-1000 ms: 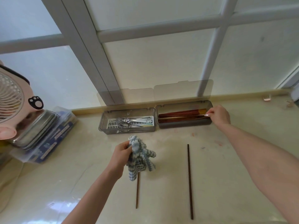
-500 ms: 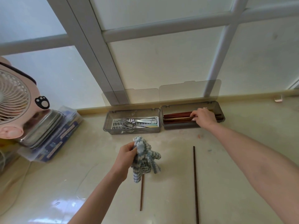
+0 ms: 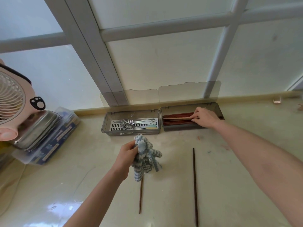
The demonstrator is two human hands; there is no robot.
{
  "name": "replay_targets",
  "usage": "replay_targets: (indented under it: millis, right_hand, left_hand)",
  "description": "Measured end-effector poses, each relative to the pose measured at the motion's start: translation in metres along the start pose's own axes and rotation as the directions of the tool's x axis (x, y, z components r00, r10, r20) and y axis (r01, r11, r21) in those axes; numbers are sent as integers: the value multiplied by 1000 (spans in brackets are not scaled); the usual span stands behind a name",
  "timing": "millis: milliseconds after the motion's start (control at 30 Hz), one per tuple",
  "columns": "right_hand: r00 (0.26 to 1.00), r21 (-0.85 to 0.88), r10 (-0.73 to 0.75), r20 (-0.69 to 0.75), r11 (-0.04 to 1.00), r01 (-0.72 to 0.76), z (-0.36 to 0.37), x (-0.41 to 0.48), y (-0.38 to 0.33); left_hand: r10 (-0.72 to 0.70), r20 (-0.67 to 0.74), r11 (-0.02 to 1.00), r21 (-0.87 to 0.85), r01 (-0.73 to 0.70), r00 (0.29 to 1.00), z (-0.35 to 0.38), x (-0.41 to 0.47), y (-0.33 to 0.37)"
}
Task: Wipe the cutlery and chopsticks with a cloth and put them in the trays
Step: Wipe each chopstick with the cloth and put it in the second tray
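My left hand (image 3: 125,157) grips a blue-and-white striped cloth (image 3: 145,157) above the counter. Below the cloth lies a brown chopstick (image 3: 140,196), its top end hidden by the cloth. A darker chopstick (image 3: 194,185) lies alone to the right. Two grey trays stand against the wall with their lids up. The left tray (image 3: 105,126) holds forks and other metal cutlery (image 3: 136,123). The right tray (image 3: 219,110) holds several red-brown chopsticks (image 3: 177,118). My right hand (image 3: 205,118) rests in that tray, fingertips pinched on a pale chopstick (image 3: 177,118) lying on the pile.
A pink fan (image 3: 11,102) stands at the far left on a metal tray (image 3: 37,128) and a clear plastic box (image 3: 54,141). A frosted window with grey bars rises behind the trays. The beige counter (image 3: 229,194) stretches around both loose chopsticks.
My right hand has slid leftward along the chopstick tray, from its right end to over the pile. The left hand with the cloth has stayed in place.
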State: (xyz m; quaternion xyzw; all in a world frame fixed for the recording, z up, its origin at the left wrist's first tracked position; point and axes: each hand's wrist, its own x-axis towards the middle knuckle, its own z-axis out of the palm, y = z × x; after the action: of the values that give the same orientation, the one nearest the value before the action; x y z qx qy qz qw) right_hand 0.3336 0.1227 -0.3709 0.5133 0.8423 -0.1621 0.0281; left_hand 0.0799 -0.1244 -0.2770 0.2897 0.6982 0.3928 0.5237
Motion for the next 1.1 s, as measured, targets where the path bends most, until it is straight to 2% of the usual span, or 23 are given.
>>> replay_targets:
  millis: [167, 233, 300, 367, 400, 467, 533, 600, 667, 800, 900, 967, 1033, 1100]
  right_hand:
    - [995, -63, -25, -92, 998, 19, 10, -6, -8]
    - [969, -43, -42, -244, 999, 33, 17, -10, -14]
    - [899, -14, -100, -426, 995, 103, 21, -22, -26]
    - [869, -22, -145, -473, 988, 152, 26, -42, -43]
    - [891, -21, -117, -438, 993, 120, 31, -53, -53]
    - [960, -16, 121, -251, 992, -129, 42, -74, -70]
    - [927, -122, 373, 35, 922, -367, 50, -91, -81]
    - [867, -188, 460, 191, 884, -428, 58, -102, -88]
    - [841, -153, 490, 228, 871, -466, 64, -111, -95]
    - [795, 74, 543, 271, 811, -580, 73, -118, -105]
    - [825, 139, 466, 319, 838, -527, 68, -118, -125]
    - [847, 241, 399, 352, 835, -494, 60, -111, -139]
    - [866, 392, 338, 368, 788, -475, 54, -99, -165]
    - [874, 536, 299, 384, 699, -474, 50, -89, -189]
  left_hand:
    - [13, -24, 997, -75, -15, 1000, -2, 0, 1]
    - [23, -43, 993, -111, -28, 999, -3, 1, 0]
    - [36, -53, 986, -161, -44, 998, -4, 0, -1]
    - [38, -65, 974, -222, -51, 997, -6, 0, -2]
    - [37, -76, 964, -258, -56, 996, -9, 0, -3]
    - [37, -112, 937, -341, -73, 993, -16, -1, -7]
    - [38, -194, 908, -404, -115, 980, -24, 0, -11]
    - [27, -283, 880, -448, -157, 959, -34, 2, -13]
    - [12, -336, 852, -490, -186, 942, -44, 4, -13]
    - [-24, -423, 788, -565, -243, 906, -57, 4, -14]
    - [-48, -458, 771, -582, -258, 888, -69, -4, -18]
    - [-59, -456, 782, -573, -243, 888, -68, -5, -18]
    - [-64, -469, 784, -570, -246, 881, -73, -11, -21]
    - [-75, -480, 778, -577, -249, 874, -76, -16, -25]
